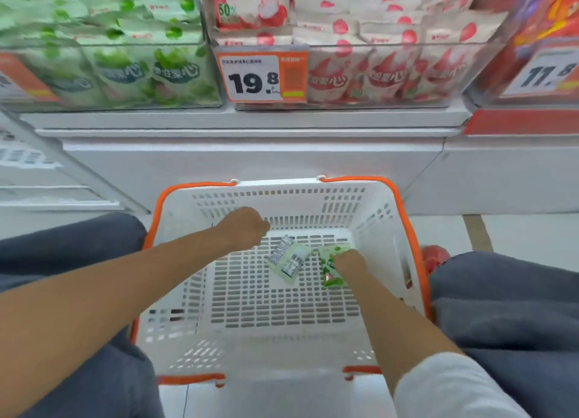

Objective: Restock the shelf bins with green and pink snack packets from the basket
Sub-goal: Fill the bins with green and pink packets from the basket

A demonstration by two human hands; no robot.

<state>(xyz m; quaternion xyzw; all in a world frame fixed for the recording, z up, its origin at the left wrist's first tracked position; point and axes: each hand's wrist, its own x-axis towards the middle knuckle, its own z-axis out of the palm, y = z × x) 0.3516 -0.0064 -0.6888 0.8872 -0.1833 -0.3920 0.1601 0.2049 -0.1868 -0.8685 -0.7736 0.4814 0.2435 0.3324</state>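
Right hand [348,262] pinches a green printed snack packet [332,268] on the white slotted plastic basket [275,348] floor — a second, face down [288,258], lies beside. Left hand [242,226] fisted, contents unclear; likely waiting its turn

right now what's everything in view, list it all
basket: one, white with orange rim, on the floor between the knees
green packets in basket: two, one back-side up, one under the right hand
green packet bin: one, clear, shelf upper left, full
pink packet bin: one, clear, shelf upper middle, full
price tag: one, orange and white, reads 19.8
red object: one, on the floor right of the basket, cannot tell what
left hand: closed, inside the basket
right hand: fingers on a green packet
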